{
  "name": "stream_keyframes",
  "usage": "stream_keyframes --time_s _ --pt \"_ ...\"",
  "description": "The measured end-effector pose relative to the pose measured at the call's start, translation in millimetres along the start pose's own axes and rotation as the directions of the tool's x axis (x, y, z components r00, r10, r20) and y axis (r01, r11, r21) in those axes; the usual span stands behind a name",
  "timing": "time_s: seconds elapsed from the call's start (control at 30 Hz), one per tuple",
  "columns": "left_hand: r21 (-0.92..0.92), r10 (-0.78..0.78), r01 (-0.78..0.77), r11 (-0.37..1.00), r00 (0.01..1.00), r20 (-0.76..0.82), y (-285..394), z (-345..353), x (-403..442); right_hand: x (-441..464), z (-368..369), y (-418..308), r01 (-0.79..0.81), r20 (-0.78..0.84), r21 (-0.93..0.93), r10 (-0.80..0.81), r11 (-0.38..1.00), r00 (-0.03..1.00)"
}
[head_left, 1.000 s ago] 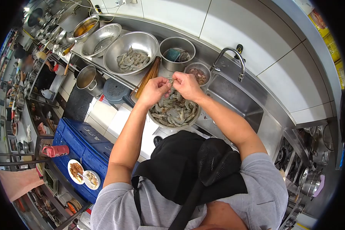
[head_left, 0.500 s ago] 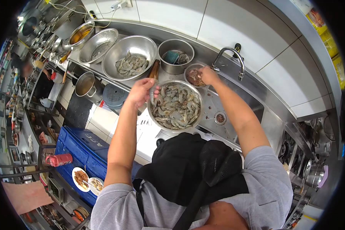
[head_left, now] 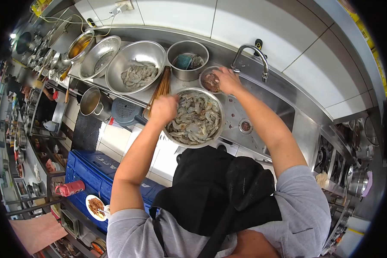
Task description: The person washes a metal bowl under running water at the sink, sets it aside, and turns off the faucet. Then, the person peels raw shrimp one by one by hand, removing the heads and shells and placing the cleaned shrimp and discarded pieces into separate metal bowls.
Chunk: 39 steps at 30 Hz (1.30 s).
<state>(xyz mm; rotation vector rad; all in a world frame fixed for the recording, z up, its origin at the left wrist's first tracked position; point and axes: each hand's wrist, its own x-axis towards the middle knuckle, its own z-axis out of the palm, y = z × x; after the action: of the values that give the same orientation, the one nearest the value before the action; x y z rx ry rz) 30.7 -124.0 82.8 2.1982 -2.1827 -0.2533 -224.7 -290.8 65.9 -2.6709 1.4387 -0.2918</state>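
Note:
My left hand (head_left: pixel 164 109) is at the left rim of a large bowl full of raw shrimp (head_left: pixel 198 118). Motion smears its fingers, and whether it holds anything does not show. Over the right edge of a small bowl of reddish scraps (head_left: pixel 210 81) is my right hand (head_left: pixel 228 80), its fingers partly apart above the scraps with nothing visible in them. A wide steel bowl (head_left: pixel 116 64) with fewer shrimp stands at the back left. Between the two shrimp bowls lies a bundle of thin brown sticks (head_left: pixel 161 88).
Behind the scraps bowl stands a steel pot (head_left: pixel 188 76) with a green pad inside. The faucet (head_left: pixel 264 64) arches over the sink (head_left: pixel 273 109) at the right. A blue crate (head_left: pixel 79 165) is at lower left. Another person's arm (head_left: pixel 47 92) shows at far left.
My right hand went from beside my left hand to the scraps bowl and its fingers have spread. My left hand, which held a shrimp half a second ago, has moved slightly down.

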Motion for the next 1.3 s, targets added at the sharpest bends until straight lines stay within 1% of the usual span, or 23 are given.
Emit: stream_keyframes --time_s 0.03,0.1,0.17,0.23,0.3,0.33,0.43,0.5,0.63,0.73,0.77,0.83,0.87,0.9,0.93,0.97,1.0,1.03,1.07,1.1,1.17,1.23,1.3 --pt "0.052 0.042 -0.043 0.998 0.999 0.004 2 7 -6 -2 1 -1 -0.031 0.043 0.071 0.028 0.997 0.999" --pt "0.047 -0.063 0.058 0.997 0.992 0.109 1 22 -6 -10 3 -3 -0.062 0.096 0.141 0.048 0.988 0.994" --pt "0.058 -0.051 0.045 0.997 0.992 0.114 -1 38 -5 -15 0 -4 0.043 0.168 0.228 -0.083 0.973 0.982" --pt "0.074 -0.034 0.025 0.997 0.992 0.122 -6 51 -2 -21 -3 -9 0.101 0.133 0.303 -0.147 0.948 0.98" --pt "0.03 0.123 -0.126 0.992 0.989 0.076 -9 57 0 -25 0 -11 0.153 0.173 0.457 -0.256 0.876 0.951" --pt "0.034 0.124 -0.127 0.991 0.99 0.073 -9 58 1 -29 1 -13 0.214 0.13 0.44 -0.298 0.872 0.946" --pt "0.078 0.086 -0.093 0.993 0.992 0.09 -2 44 4 -42 1 -18 0.21 0.209 0.487 -0.346 0.848 0.915" --pt "0.131 -0.037 0.011 0.991 0.979 0.201 8 22 2 -49 5 -18 0.269 0.172 0.506 -0.402 0.82 0.899" --pt "0.118 -0.104 0.082 0.99 0.974 0.199 -2 5 11 -58 -13 -29 0.249 0.219 0.569 -0.436 0.784 0.873" --pt "-0.074 -0.106 0.119 0.99 0.983 0.152 9 -38 2 -57 -26 -40 0.171 0.314 0.663 -0.478 0.729 0.821" --pt "-0.073 -0.118 0.13 0.989 0.981 0.155 20 -56 -4 -61 -31 -49 0.175 0.315 0.668 -0.487 0.724 0.814" --pt "-0.239 -0.048 0.057 0.969 0.998 0.042 34 -80 -8 -66 -36 -67 0.241 0.1 0.759 -0.474 0.604 0.875" --pt "-0.236 -0.063 0.07 0.969 0.997 0.036 38 -85 -5 -63 -32 -73 0.341 0.002 0.73 -0.502 0.592 0.865" --pt "-0.338 -0.059 0.053 0.94 0.998 -0.008 42 -89 -2 -61 -34 -80 0.353 -0.003 0.731 -0.515 0.584 0.857" --pt "-0.437 -0.057 0.029 0.899 0.997 -0.051 45 -91 2 -60 -37 -87 0.317 0.013 0.725 -0.472 0.612 0.882" --pt "-0.437 -0.068 0.037 0.898 0.996 -0.055 47 -91 5 -61 -42 -94 0.278 0.029 0.717 -0.426 0.639 0.904" --pt "-0.552 -0.107 0.032 0.833 0.989 -0.105 48 -88 8 -62 -54 -101 0.138 0.156 0.696 -0.335 0.705 0.929" --pt "-0.655 -0.153 0.016 0.755 0.976 -0.152 49 -83 11 -61 -51 -102 0.146 0.154 0.697 -0.345 0.702 0.926" --pt "-0.658 -0.189 -0.007 0.753 0.955 -0.227 48 -73 15 -59 -44 -101 0.091 0.181 0.727 -0.318 0.681 0.931" --pt "-0.656 -0.201 -0.001 0.755 0.952 -0.233 48 -73 14 -57 -45 -104 0.037 0.21 0.753 -0.292 0.658 0.933" --pt "-0.828 -0.338 0.204 0.522 0.941 0.019 52 -69 8 -60 -49 -104 0.05 0.181 0.74 -0.27 0.671 0.946" --pt "-0.851 -0.348 0.245 0.464 0.934 0.08 53 -53 1 -59 -34 -94 0.02 0.22 0.749 -0.277 0.662 0.935" --pt "-0.536 -0.275 -0.01 0.844 0.851 -0.448 52 -21 -6 -53 14 -76 0.014 0.226 0.742 -0.271 0.67 0.936"
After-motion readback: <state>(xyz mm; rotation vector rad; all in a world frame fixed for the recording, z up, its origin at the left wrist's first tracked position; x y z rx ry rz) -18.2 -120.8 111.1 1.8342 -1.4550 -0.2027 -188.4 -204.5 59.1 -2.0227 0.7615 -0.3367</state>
